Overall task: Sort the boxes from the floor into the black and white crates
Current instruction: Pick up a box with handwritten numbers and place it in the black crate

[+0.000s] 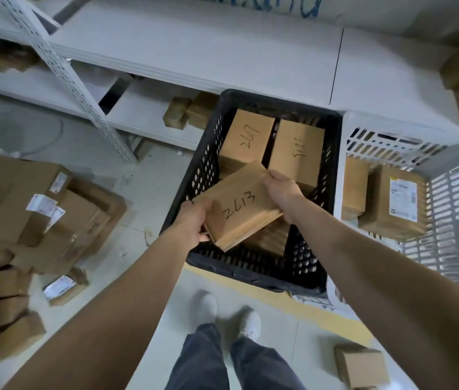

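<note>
Matt cardboard box (238, 205), perforated plastic black crate (250, 273)

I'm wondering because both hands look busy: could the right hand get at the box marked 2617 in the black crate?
Probably not yet. The right hand grips the 2613 box with the left hand. The 2617 box lies just beyond, its top uncovered, so letting go would likely free the way.

The floor (149, 178) is pale grey and smooth. A tan strip (321, 313) runs across it. A white metal rack stands at the back, with a wide top shelf (194, 52) and a lower shelf (143, 114). Its slanted post (67, 77) is full of little holes. The light is soft and even.
</note>
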Tool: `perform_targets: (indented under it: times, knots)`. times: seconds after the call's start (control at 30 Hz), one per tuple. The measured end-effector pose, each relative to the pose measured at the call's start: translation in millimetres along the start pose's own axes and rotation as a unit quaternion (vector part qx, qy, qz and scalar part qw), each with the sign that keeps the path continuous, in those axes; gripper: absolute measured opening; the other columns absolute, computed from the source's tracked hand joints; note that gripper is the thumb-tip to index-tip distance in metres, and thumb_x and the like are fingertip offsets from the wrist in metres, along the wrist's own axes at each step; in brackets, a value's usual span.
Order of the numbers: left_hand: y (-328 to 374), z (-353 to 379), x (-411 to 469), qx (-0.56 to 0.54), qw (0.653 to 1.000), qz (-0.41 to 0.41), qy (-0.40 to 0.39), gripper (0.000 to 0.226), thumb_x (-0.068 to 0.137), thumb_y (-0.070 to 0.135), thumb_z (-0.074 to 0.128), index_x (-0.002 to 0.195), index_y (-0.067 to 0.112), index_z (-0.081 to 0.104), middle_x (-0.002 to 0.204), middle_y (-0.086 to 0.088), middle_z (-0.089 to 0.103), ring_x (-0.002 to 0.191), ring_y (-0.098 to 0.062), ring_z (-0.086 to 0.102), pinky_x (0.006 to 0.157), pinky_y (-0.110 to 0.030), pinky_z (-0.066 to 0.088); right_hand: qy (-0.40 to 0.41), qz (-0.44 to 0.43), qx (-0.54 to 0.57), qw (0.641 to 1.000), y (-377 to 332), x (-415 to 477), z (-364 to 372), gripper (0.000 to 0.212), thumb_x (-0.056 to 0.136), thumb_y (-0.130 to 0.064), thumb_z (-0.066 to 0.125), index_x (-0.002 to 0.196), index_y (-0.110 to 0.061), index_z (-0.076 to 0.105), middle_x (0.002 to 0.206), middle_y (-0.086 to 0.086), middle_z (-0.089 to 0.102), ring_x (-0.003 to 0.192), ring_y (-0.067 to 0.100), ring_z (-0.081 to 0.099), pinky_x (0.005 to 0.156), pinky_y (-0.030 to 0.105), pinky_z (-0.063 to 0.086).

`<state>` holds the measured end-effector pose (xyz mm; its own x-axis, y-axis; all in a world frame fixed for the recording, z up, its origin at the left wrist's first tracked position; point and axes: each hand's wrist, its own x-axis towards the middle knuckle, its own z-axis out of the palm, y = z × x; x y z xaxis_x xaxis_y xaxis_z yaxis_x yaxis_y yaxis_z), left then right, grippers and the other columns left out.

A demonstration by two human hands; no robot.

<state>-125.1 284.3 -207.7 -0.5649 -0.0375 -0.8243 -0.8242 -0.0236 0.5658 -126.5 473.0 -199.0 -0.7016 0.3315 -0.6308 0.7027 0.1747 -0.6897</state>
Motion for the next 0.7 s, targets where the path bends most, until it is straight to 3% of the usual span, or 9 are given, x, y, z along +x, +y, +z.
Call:
perform_targets:
  times: [0.13, 0.23, 0.3, 0.4, 0.5, 0.6, 0.7]
  knots:
    - [-1.3, -4.5, 14.2, 0.032, 0.999, -0.023, 0.014, 0.054, 0.093, 0.025, 0.058, 0.141, 0.017, 0.033, 0.107, -0.013, 0.054, 0.086, -0.029, 0.058, 0.068, -0.046, 0.053, -0.01, -0.008, -0.03, 0.999, -2.4, 15.7, 15.2, 0.051, 0.093, -0.049, 0.043, 0.142, -0.033, 0.039, 0.142, 0.004, 0.043, 0.132, 0.032, 0.035, 0.111, 0.048, 0.03]
    - [-3.3, -6.7, 26.0, 0.045, 0.998, -0.039, 0.012, 0.052, 0.093, 0.028, 0.058, 0.138, 0.011, 0.038, 0.098, -0.016, 0.053, 0.087, -0.032, 0.057, 0.075, -0.047, 0.053, 0.016, 0.006, -0.042, 0.999, -3.9, 26.0, 24.8, 0.056, 0.091, -0.044, 0.046, 0.142, -0.021, 0.037, 0.14, 0.008, 0.042, 0.129, 0.032, 0.037, 0.108, 0.047, 0.035]
    - [-3.6, -5.7, 30.2, 0.041, 0.998, -0.051, 0.008, 0.05, 0.093, 0.028, 0.059, 0.137, 0.011, 0.041, 0.094, -0.017, 0.054, 0.091, -0.033, 0.057, 0.079, -0.047, 0.053, 0.033, 0.007, -0.056, 0.998, -5.0, 31.4, 30.1, 0.055, 0.092, -0.042, 0.047, 0.142, -0.022, 0.037, 0.146, 0.009, 0.03, 0.131, 0.033, 0.033, 0.109, 0.046, 0.034]
    - [-4.4, -4.4, 34.2, 0.024, 0.997, -0.067, 0.009, 0.045, 0.093, 0.029, 0.059, 0.133, 0.013, 0.044, 0.111, -0.019, 0.055, 0.098, -0.035, 0.057, 0.077, -0.045, 0.053, 0.044, 0.006, -0.08, 0.996, -6.8, 36.7, 39.9, 0.052, 0.092, -0.041, 0.047, 0.143, -0.03, 0.037, 0.151, 0.011, 0.014, 0.132, 0.035, 0.027, 0.109, 0.043, 0.033]
    - [-6.3, -5.9, 38.4, 0.002, 0.997, -0.076, 0.011, 0.043, 0.093, 0.029, 0.059, 0.13, 0.013, 0.045, 0.123, -0.02, 0.053, 0.105, -0.037, 0.056, 0.08, -0.046, 0.052, 0.029, 0.009, -0.043, 0.999, -8.2, 38.8, 50.6, 0.061, 0.093, -0.036, 0.048, 0.149, -0.027, 0.025, 0.155, 0.01, 0.009, 0.134, 0.034, 0.03, 0.109, 0.041, 0.033]
    - [-4.3, -6.0, 41.8, -0.026, 0.996, -0.082, 0.012, 0.04, 0.092, 0.027, 0.06, 0.127, 0.011, 0.048, 0.124, -0.023, 0.05, 0.107, -0.038, 0.055, 0.085, -0.05, 0.052, 0.019, 0.015, -0.021, 1.0, -9.9, 39.3, 55.8, 0.064, 0.094, -0.023, 0.048, 0.149, -0.015, 0.016, 0.154, 0.011, 0.021, 0.133, 0.032, 0.035, 0.106, 0.039, 0.035]
    - [-1.5, -3.6, 42.8, -0.05, 0.995, -0.09, 0.008, 0.041, 0.092, 0.026, 0.061, 0.128, 0.011, 0.048, 0.128, -0.024, 0.047, 0.107, -0.04, 0.055, 0.088, -0.053, 0.051, 0.02, 0.007, -0.046, 0.999, -9.4, 39.4, 57.0, 0.052, 0.093, -0.015, 0.046, 0.142, -0.006, 0.03, 0.141, 0.017, 0.041, 0.126, 0.033, 0.043, 0.105, 0.043, 0.037]
